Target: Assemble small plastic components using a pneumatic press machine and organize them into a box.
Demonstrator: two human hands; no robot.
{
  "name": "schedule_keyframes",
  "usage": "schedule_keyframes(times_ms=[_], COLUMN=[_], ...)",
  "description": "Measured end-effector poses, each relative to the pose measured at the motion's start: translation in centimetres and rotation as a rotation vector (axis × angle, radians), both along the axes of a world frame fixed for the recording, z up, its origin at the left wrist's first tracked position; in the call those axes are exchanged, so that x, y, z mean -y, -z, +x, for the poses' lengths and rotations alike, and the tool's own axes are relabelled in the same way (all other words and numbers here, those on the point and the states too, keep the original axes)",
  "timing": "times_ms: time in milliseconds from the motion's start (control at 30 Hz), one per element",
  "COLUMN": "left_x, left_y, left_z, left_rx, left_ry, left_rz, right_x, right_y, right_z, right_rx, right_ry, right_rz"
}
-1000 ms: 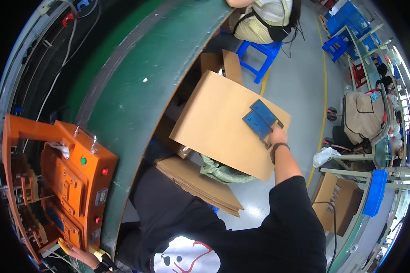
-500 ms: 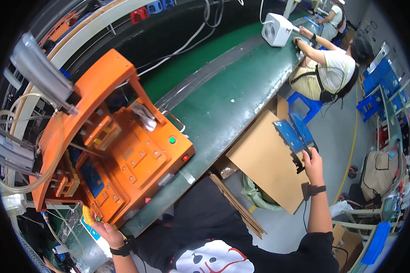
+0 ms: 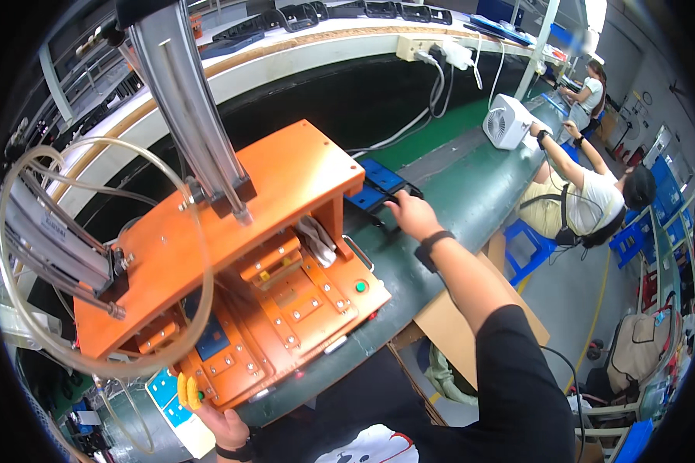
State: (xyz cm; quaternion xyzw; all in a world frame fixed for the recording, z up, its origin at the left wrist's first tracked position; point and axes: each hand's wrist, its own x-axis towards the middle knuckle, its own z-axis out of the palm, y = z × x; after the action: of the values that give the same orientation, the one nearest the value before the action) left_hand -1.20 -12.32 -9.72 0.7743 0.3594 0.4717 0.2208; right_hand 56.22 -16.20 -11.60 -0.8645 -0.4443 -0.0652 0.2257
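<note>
My right hand (image 3: 414, 217) is closed on the near edge of a flat blue panel with black edging (image 3: 378, 181). The panel is over the bench beyond the orange press, whose right post hides part of it. I cannot tell whether it rests on the bench. Down at the press's left front corner is my left hand (image 3: 222, 427), its yellow-covered fingers stretched along the side, beside a green button (image 3: 201, 396). Inside the orange press (image 3: 286, 177), a dark blue piece (image 3: 211, 339) lies in the left fixture. A grey cloth (image 3: 316, 241) is tucked by the right post.
Silver air cylinders (image 3: 185, 100) and clear hoses (image 3: 8, 255) top the press. Along the green bench (image 3: 455, 185) stands a white fan (image 3: 507, 122), with a seated co-worker (image 3: 587, 201) beyond it. A cardboard sheet (image 3: 471, 332) is below the bench edge on the right.
My right hand has carried the blue panel from above the cardboard at the right to the bench behind the press. The left hand stays by the press corner. The view has shifted.
</note>
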Motion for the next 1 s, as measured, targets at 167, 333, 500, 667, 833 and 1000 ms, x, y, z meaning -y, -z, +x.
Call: schedule_keyframes(times_ms=[167, 333, 500, 667, 833, 1000], left_x=[0.2, 1.5, 1.9, 1.6, 1.0, 1.5], left_y=[0.2, -1.8, -3.3, -2.9, -2.4, -2.3], left_z=[0.9, 0.6, 3.2, 3.8, 3.0, 2.6], left_rx=[0.123, -0.053, 0.074, 0.193, 0.141, 0.191], left_ry=[-0.101, -0.016, -0.035, -0.009, -0.025, -0.061], left_rz=[0.069, -0.129, -0.241, -0.259, -0.173, -0.305], right_x=[-11.4, -19.0, -17.7, -16.5, -14.5, -14.8], right_y=[2.5, 6.0, 0.3, 2.3, 3.1, 3.3], right_z=[0.9, 1.6, 0.3, 5.1, 8.9, 9.6], right_rx=[-0.038, -0.031, -0.399, -0.316, -0.277, -0.164], right_ry=[-0.051, -0.086, 0.048, 0.015, 0.198, 0.279], right_rz=[-0.036, -0.055, -0.032, 0.050, 0.005, 0.104])
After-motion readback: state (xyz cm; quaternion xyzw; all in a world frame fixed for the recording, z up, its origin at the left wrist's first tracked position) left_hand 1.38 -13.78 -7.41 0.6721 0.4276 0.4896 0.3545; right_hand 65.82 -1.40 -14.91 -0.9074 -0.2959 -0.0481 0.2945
